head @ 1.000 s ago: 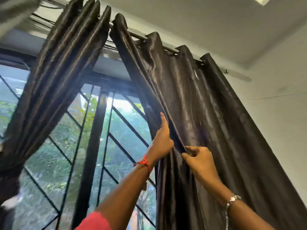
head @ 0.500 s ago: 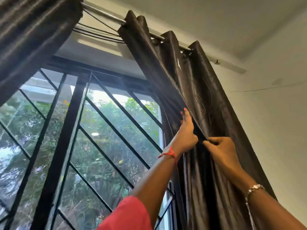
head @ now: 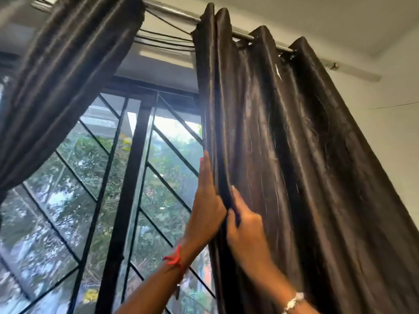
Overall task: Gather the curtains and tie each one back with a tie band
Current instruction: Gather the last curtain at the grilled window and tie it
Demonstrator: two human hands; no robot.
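Pressing straight-fingered against the leading fold of the right curtain (head: 294, 155), the left hand (head: 207, 207) lies open; the right hand (head: 246, 225), just beside it, pinches that fold; dark brown glossy pleats hang from one rod (head: 174, 14); two curtains, the left curtain (head: 56, 82) gathered at far left.

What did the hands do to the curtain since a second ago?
They slid the right curtain to the right along the rod, so bare rod now shows between it and the left curtain. The left hand stays flat against the curtain's front edge, and the right hand still pinches a fold beside it. Nothing was let go. The left curtain stayed gathered.
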